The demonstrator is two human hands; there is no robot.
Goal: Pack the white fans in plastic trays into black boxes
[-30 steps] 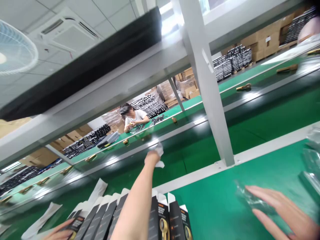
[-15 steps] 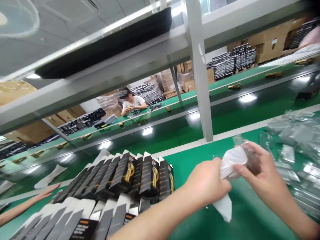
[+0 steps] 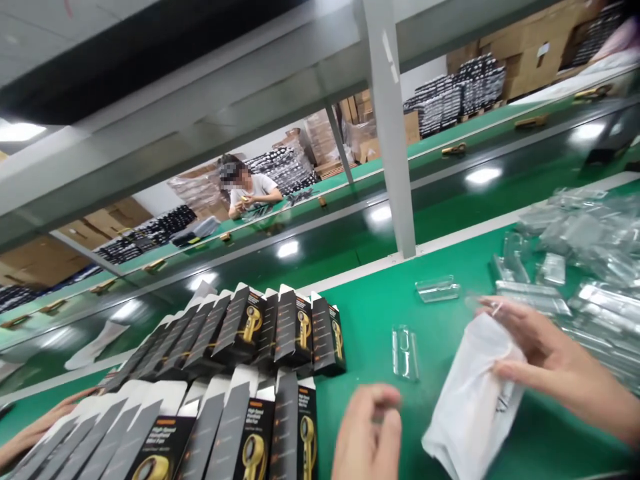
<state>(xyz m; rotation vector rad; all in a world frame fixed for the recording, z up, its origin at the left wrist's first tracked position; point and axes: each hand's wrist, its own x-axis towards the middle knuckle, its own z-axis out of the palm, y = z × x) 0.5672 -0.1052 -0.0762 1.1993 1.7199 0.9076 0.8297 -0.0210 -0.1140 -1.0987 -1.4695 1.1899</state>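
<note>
My right hand (image 3: pixel 555 350) grips a white plastic bag (image 3: pixel 475 400) near its upper end, thumb on the near side and fingers behind. The bag hangs down to the left, and what it may contain is hidden. My left hand (image 3: pixel 369 433) is low in the middle, apart from the bag. Its fingers are bent, with a gap to the thumb and nothing between them. Two clear plastic inserts (image 3: pixel 404 353) lie on the green table beyond the hands. Left of my left hand stand black mini fan boxes (image 3: pixel 295 427) with raised white flaps.
Clear plastic inserts (image 3: pixel 595 247) are heaped at the right. A metal post (image 3: pixel 393 153) rises at the table's far edge. Beyond runs a green conveyor (image 3: pixel 320 257); gold fans (image 3: pixel 454 150) lie farther back. A co-worker (image 3: pixel 253 190) sits opposite; another person's hand (image 3: pixel 65 410) reaches in from the left.
My left hand has let go of the white bag and moved down and left. The bag now hangs longer from my right hand. The view has shifted, showing more of the table.
</note>
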